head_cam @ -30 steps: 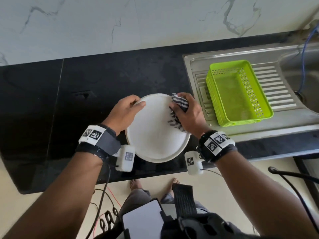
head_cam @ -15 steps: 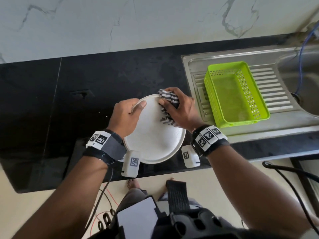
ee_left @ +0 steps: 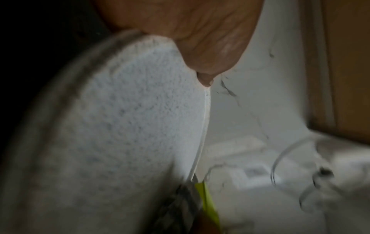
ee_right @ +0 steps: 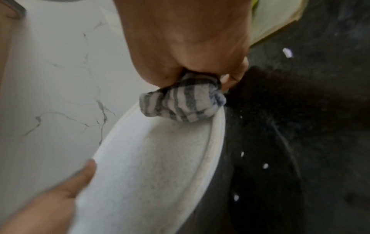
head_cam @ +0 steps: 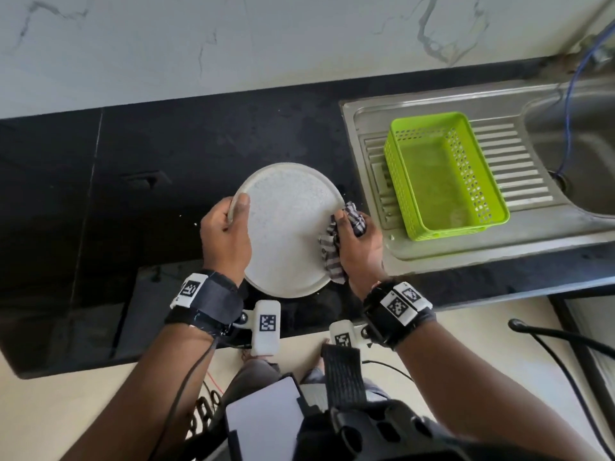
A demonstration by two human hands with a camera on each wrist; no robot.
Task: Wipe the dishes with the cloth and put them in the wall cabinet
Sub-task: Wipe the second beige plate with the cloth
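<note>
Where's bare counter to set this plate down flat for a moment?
The black counter left of the plate, between the marble wall and the front edge, shows bare. The strip behind the plate too. Crowded on the right: the green basket fills most of the sink drainboard.

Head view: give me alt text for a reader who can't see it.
The left hand grips a white plate above a black counter while the right hand presses a striped cloth on its rim. A green basket sits on the sink drainboard.
</note>
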